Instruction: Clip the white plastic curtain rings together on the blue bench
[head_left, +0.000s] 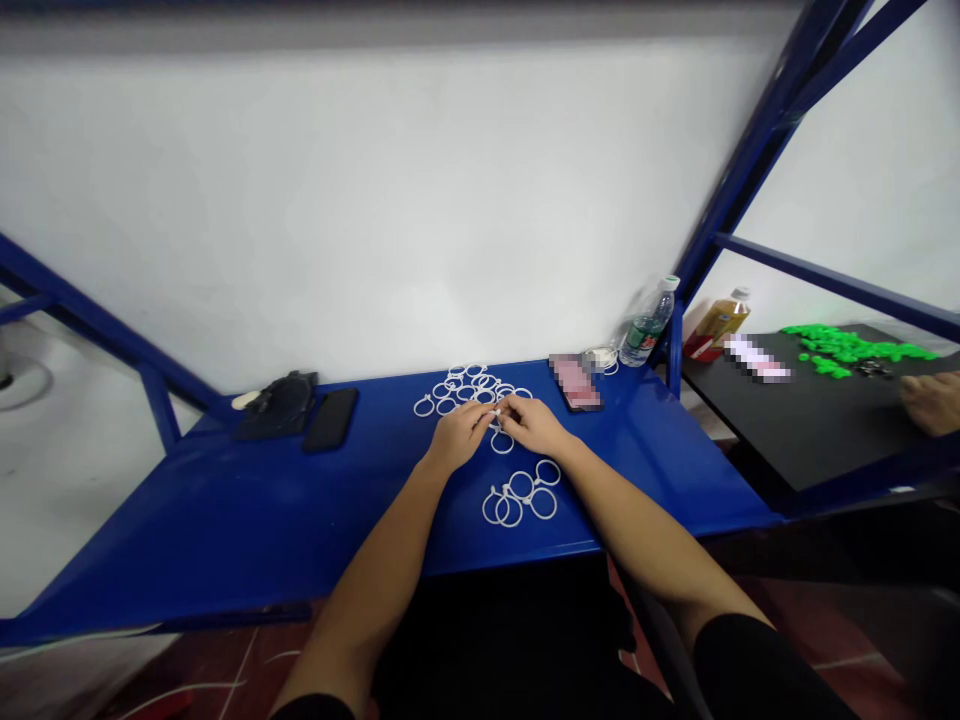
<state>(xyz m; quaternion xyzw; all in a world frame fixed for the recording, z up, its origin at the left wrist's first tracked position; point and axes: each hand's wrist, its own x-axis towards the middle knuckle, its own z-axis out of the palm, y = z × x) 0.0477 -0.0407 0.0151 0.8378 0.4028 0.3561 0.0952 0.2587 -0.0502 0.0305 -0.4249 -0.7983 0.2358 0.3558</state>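
Observation:
My left hand (457,436) and my right hand (535,426) meet over the middle of the table, fingertips pinched together on a small white plastic ring (495,418) that they mostly hide. Just below the fingertips shows another white ring (502,442); whether it is joined to the held piece I cannot tell. Beyond my hands lies a loose pile of white rings (466,394), each with a small knob on its rim. Nearer to me, between my forearms, a smaller group of several like rings (544,504) lies flat, partly overlapping.
On the blue table (247,520) lie a black phone (330,420) and a black pouch (279,404) at left. A lit phone (576,383), a coiled white cable (601,358) and a water bottle (649,325) stand right. Another person's hand (932,402) is near green pieces (847,345).

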